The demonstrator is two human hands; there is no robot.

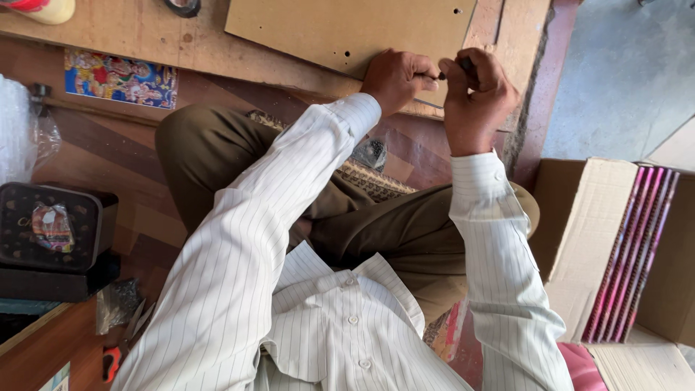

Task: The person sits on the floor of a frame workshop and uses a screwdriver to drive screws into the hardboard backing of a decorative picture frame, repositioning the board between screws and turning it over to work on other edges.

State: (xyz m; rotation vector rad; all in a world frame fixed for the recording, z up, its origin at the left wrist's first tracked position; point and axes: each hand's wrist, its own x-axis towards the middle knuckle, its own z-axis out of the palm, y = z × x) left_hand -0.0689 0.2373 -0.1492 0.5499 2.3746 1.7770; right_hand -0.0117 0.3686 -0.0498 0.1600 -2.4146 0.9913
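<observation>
My left hand rests at the front edge of a brown board with small holes, its fingers pinched on the tip of a small dark tool. My right hand is closed around the other end of that dark tool, just right of the left hand. Both hands meet at the board's lower right corner. The tool is mostly hidden by the fingers. White striped sleeves cover both arms.
A low wooden work surface carries the board. A colourful picture lies at the left. A black box and plastic bags sit at the far left. An open cardboard carton with pink packets stands at the right.
</observation>
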